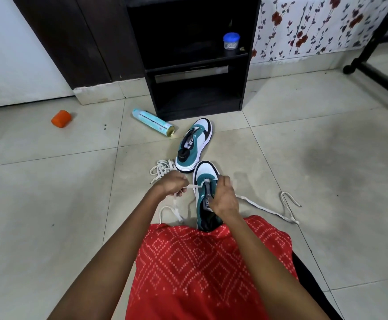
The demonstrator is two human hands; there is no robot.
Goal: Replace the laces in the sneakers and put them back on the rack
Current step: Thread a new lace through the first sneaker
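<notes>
Head view: we saw a person sitting on the floor (50, 192), lacing the near sneaker (206, 168) by their lap. The left hand (173, 184) pinched the lace (191, 186) at the front eyelets; the right hand (223, 199) gripped the sneaker's upper. The second sneaker (194, 144) lay near the rack (244, 88), apparently unlaced. We judged the next move was to pull the lace through and cross it.

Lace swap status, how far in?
Done: both sneakers are off the rack, and the far sneaker looks lace-free. In hand: the lace is through only the front eyelets of the near sneaker; left hand pinches one end, right hand grips the shoe. Left: remaining eyelets, the far sneaker with the loose lace beside it, then racking both.
</notes>
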